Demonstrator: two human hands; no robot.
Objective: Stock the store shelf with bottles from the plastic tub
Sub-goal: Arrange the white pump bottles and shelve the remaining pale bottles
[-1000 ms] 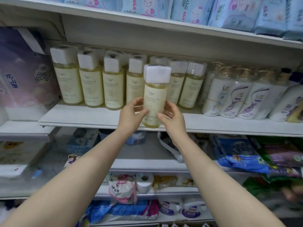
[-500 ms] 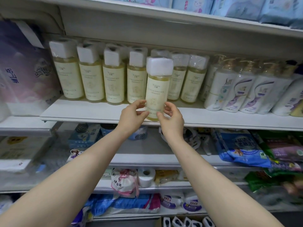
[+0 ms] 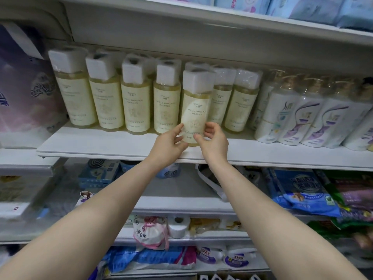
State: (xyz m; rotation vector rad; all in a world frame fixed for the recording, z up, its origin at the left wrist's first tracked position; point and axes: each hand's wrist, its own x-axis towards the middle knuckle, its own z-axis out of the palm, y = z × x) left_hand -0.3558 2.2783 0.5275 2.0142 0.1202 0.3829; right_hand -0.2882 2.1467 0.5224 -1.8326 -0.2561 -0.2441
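Note:
A pale yellow bottle (image 3: 195, 107) with a white square cap and cream label stands on the white shelf (image 3: 113, 144), in front of a row of several matching bottles (image 3: 136, 98). My left hand (image 3: 168, 143) grips its base from the left with thumb and fingers. My right hand (image 3: 214, 139) grips the base from the right. The bottle's bottom is hidden behind my fingers, so I cannot tell whether it rests on the shelf. The plastic tub is out of view.
White pump bottles with purple labels (image 3: 302, 116) fill the shelf to the right. A large purple tissue pack (image 3: 26, 91) stands at the left. Blue packs line the shelf above (image 3: 302, 7). Lower shelves hold bagged goods, boxes and a paper roll (image 3: 178, 226).
Both hands have carried the bottle a little farther in toward the row, and their grip has slid down to its base. The camera has tilted up slightly.

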